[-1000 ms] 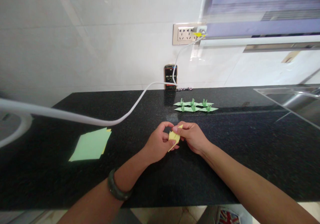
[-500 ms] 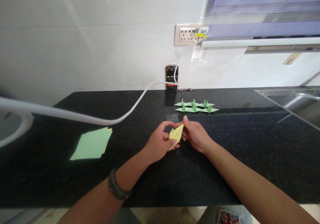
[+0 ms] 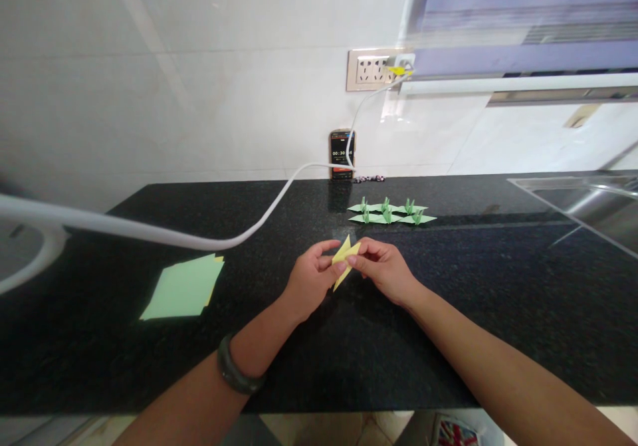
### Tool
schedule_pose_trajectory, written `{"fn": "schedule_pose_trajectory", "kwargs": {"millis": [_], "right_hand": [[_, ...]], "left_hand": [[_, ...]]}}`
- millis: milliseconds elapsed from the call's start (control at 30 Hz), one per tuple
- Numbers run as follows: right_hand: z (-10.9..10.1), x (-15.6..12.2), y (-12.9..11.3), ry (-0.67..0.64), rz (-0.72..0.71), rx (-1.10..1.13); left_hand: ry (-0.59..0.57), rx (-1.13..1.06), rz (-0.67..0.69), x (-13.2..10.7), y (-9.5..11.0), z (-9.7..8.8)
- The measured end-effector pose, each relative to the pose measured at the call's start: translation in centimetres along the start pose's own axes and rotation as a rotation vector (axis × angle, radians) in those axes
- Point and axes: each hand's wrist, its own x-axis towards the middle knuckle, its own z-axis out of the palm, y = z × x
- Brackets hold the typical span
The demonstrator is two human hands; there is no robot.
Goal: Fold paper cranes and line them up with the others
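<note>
And here it is, right between the hands: a yellow folded paper point(image 3: 342, 255), slim and pointed, its long axis slanting from near-left to far-right. Neither hand is nearer, since both are on it! The left hand point(image 3: 310, 280) grips the near, left part, thumb laid across the face; the right hand point(image 3: 386, 272) pinches the right-hand flap between thumb and curled fingers. Together, then, with only that paper separating them. Two sharp tips rise on the far side, one leaning away, the other toward the right hand; crisp creases, matte surface. Below them, the counter point(image 3: 319, 366), dark, glossy, finely speckled stone. Out left of the left hand, a flat stack of paper sheets point(image 3: 184, 286), pale green on top, yellow edges peeking out. Beyond the right hand, six green paper cranes point(image 3: 387, 215) in two rows, wings spread. Farther off, a strand of beads point(image 3: 369, 179), then a smooth, dark-screened phone point(image 3: 339, 141) upright at the glossy wall point(image 3: 199, 113), a white cable point(image 3: 234, 241) crossing its front.
</note>
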Motion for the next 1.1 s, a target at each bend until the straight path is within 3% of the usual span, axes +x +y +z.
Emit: {"fn": "schedule_pose_trajectory", "kwargs": {"millis": [300,500,700,1100], "right_hand": [[0.32,0.07,0.57,0.065,0.127,0.087],[0.6,0.12,0.62,0.057,0.152,0.224],[0.51,-0.01,0.59,0.081,0.129,0.162],[0.64,-0.11,0.34,0.122,0.104,0.124]], "left_hand": [[0.052,0.068,0.013,-0.04,-0.24,-0.14],[0.073,0.095,0.032,0.02,-0.21,-0.18],[0.078,0.091,0.021,-0.01,-0.31,-0.23],[-0.065,0.018,-0.083,-0.11,-0.46,-0.08]]}}
